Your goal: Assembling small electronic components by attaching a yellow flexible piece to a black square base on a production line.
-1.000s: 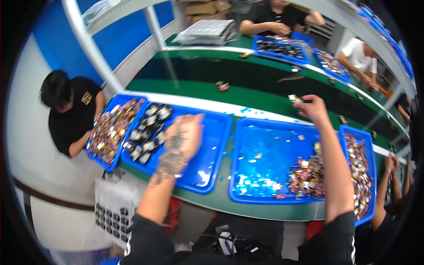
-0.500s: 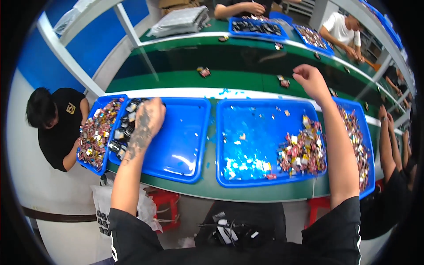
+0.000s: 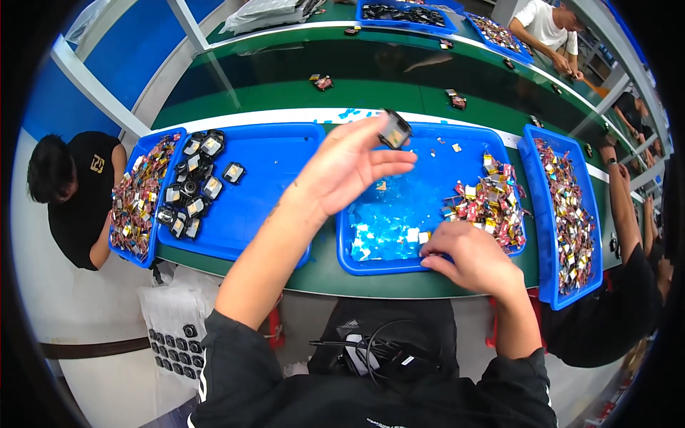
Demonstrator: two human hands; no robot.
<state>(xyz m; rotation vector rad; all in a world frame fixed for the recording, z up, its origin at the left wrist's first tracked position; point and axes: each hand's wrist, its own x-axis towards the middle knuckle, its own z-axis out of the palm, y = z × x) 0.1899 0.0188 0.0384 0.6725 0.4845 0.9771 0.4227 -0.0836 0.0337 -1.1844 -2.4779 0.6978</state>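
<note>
My left hand is raised over the far left part of the right-hand blue tray. Thumb and forefinger pinch a small black square housing with a pale piece inside, tilted upward; the other fingers stretch out. Low at that tray's near edge, my right hand has its thumb and fingertips bent together beside small whitish pieces. Whatever lies between them is hidden. A heap of small pink, yellow and silver parts fills the tray's right side. Similar black housings cluster in the left-hand blue tray.
Narrow blue bins of mixed small parts stand left and right. Beyond a white ledge runs a green conveyor with scattered units. Co-workers sit nearby. A bag with black units hangs below the table at left.
My left hand has moved right from the black housings, now with one in its fingers. My right hand has come down from above the conveyor to the near edge of the right-hand tray.
</note>
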